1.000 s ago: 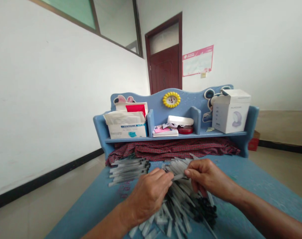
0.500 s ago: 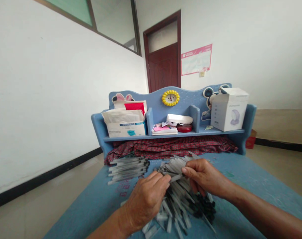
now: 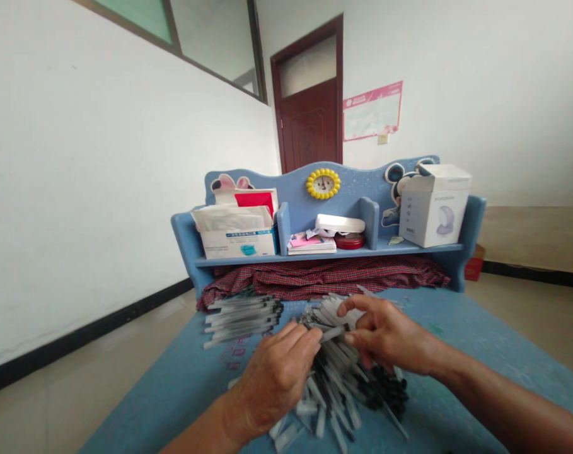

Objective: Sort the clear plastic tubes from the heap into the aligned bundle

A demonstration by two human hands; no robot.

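A loose heap of clear pens with black tips (image 3: 343, 378) lies on the blue desk (image 3: 456, 353) in front of me. My left hand (image 3: 277, 378) rests on the heap's left side, fingers curled and pinching one clear pen (image 3: 333, 332). My right hand (image 3: 385, 337) meets it from the right, thumb and fingers closed on the same pen, forefinger lifted. To the left a tidy row of pens (image 3: 241, 315) lies side by side.
A red checked cloth (image 3: 324, 280) lies under the desk's blue shelf (image 3: 333, 255). The shelf holds a mask box (image 3: 239, 243), booklets (image 3: 312, 246), a red tin (image 3: 350, 241) and a white carton (image 3: 432, 205). A yellow clock (image 3: 323, 184) hangs above; a dark door (image 3: 309, 123) stands behind.
Both hands stay joined on one pen over the heap. My right forefinger has lifted and the hand shifted slightly left. The view has tilted a little.
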